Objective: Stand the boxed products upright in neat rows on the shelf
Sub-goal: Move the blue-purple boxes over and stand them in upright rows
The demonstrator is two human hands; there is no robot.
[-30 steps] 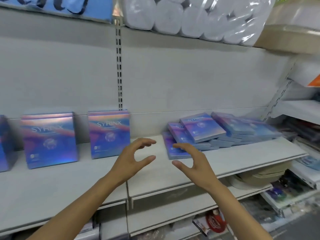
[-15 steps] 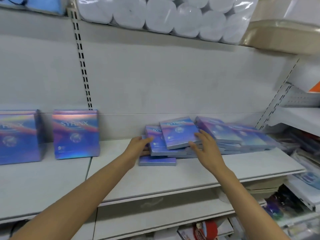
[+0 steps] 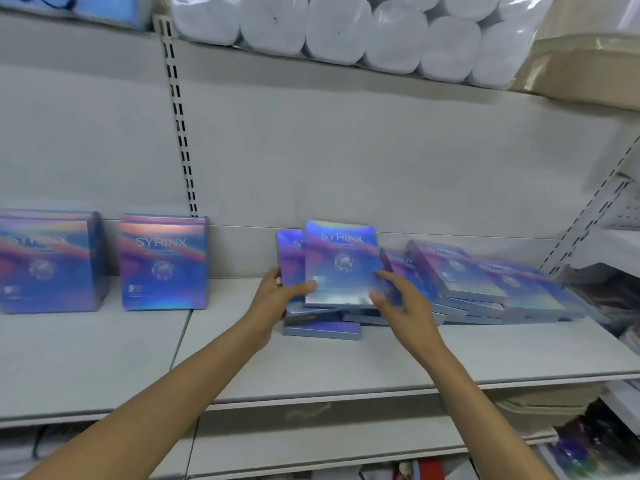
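Two flat blue-purple SYRINX boxes (image 3: 341, 263) stand tilted up on top of a flat pile (image 3: 322, 329) in the middle of the grey shelf (image 3: 311, 372). My left hand (image 3: 277, 296) grips their left edge, thumb on the front box. My right hand (image 3: 398, 299) holds the right lower edge, blurred. More boxes (image 3: 485, 285) lie flat and slanted in a heap to the right. Two upright stacks, one (image 3: 162, 263) near the shelf's upright and one (image 3: 45, 265) at the far left, stand against the back wall.
Wrapped white rolls (image 3: 346, 26) fill the shelf above. A beige bagged item (image 3: 588, 60) sits upper right. A slotted upright (image 3: 178, 116) runs down the back wall. Lower shelves hold mixed goods (image 3: 588, 441). Bare shelf lies between the upright stacks and the pile.
Both hands reached from mid-air to the pile, took hold of the top boxes and tipped them from lying flat to nearly upright. The view shifted right.
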